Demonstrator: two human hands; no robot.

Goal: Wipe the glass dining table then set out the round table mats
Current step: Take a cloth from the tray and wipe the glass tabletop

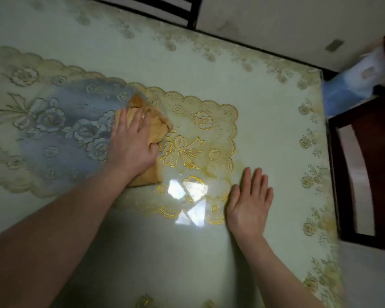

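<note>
I look down at one glass dining table [265, 121], its top shiny with window glare, laid over a pale cloth printed with gold flowers along the edges. Both my bare arms reach across it.

My left hand [131, 143] lies palm down on one folded tan wiping cloth [159, 127], fingers spread and straight, pressing it flat against the glass near the middle of the table. The cloth sticks out beyond my fingertips and below my wrist.

My right hand [249, 203] rests flat on the bare glass, fingers straight and close together, holding nothing. It sits well apart from the cloth, toward the right side of the table.

Between and under my hands runs one long lace-patterned runner with a scalloped gold border [200, 138], showing bows and roses. I cannot tell whether it lies on top of the glass or beneath it.

I count two dark wooden chairs: one chair back [165, 7] at the far edge, one chair [365, 174] at the right edge. One blurred blue and white plastic bag [353, 83] sits past the table corner.

No round mats are in view. No writing or brand can be read anywhere.
</note>
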